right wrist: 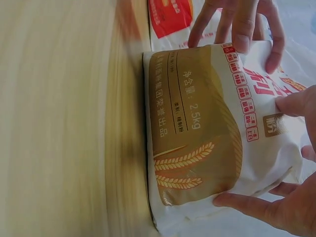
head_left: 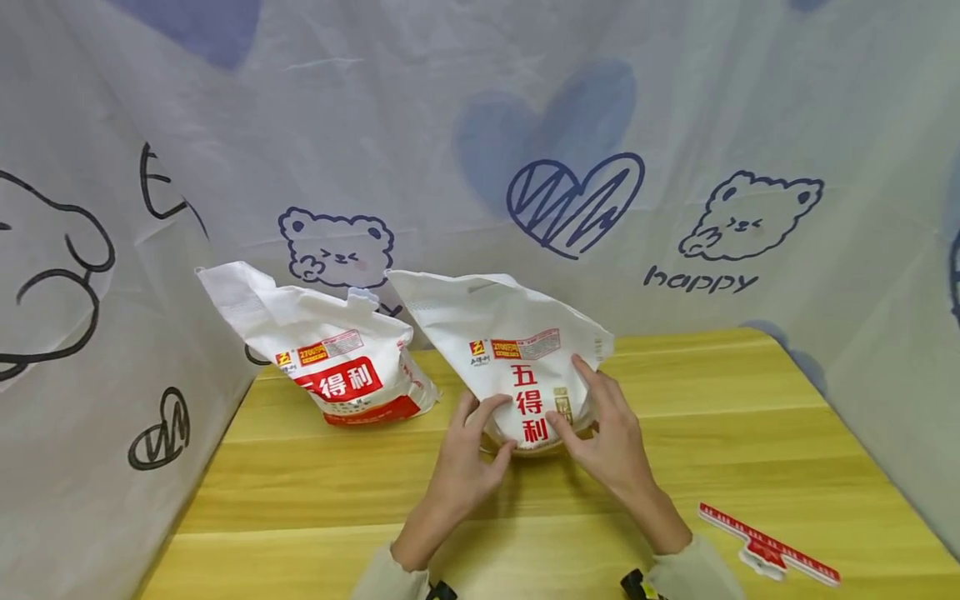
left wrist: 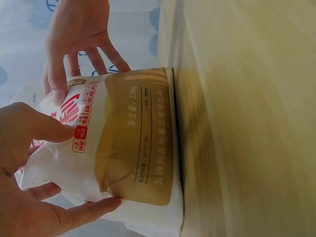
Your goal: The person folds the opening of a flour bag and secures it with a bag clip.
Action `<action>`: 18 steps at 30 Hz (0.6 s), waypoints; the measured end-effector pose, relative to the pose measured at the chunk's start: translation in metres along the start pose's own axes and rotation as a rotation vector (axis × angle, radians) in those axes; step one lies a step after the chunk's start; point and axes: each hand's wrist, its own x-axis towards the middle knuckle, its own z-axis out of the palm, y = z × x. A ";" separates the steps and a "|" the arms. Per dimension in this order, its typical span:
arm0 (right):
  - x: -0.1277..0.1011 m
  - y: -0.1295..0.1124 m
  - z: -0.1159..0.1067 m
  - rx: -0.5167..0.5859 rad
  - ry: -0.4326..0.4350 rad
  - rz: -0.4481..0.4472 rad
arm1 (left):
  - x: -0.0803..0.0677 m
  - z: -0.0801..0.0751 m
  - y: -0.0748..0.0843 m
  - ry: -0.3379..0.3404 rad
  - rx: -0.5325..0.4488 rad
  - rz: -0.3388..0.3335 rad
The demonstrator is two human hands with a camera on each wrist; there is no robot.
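Both the left hand and right hand rest spread, nearly straight fingers against the flour bag standing mid-bench, printed 五得利 in red, with "2.5kg" on its golden base.

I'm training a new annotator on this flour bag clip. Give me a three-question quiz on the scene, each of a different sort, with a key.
1. True or false: both hands touch the nearer flour bag.
2. Which lies on the table near the person's right hand?
A. a red and white sealing clip
B. a spoon
C. scissors
3. Fill in: the second flour bag stands to the person's ____ of the one being held.

Key
1. True: the left hand and the right hand both rest fingers on its front.
2. A
3. left
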 end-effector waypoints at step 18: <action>-0.008 -0.016 0.008 0.020 -0.028 0.009 | -0.005 -0.021 0.008 0.002 -0.037 -0.075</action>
